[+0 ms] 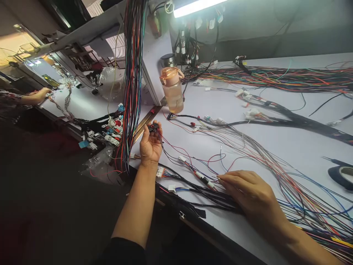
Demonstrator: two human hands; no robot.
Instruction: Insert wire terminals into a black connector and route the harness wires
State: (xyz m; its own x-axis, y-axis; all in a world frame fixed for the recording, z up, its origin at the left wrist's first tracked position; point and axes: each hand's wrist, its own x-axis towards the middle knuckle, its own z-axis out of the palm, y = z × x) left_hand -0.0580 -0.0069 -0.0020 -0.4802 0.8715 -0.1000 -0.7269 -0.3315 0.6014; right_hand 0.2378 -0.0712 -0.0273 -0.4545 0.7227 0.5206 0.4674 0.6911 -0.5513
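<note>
Black connector [153, 127] gripped by left fingers [145, 136] | right fingers [231, 179]: cannot tell | bottle [173, 94] beyond | hanging wire bundle [133, 81] leftward

Black connector [153, 127] (touched with red), white tabletop [303, 154]

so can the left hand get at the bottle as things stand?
Probably yes: the bottle stands just beyond the left hand with nothing tall between them, though that hand holds a black connector it would likely have to put down first.
</note>
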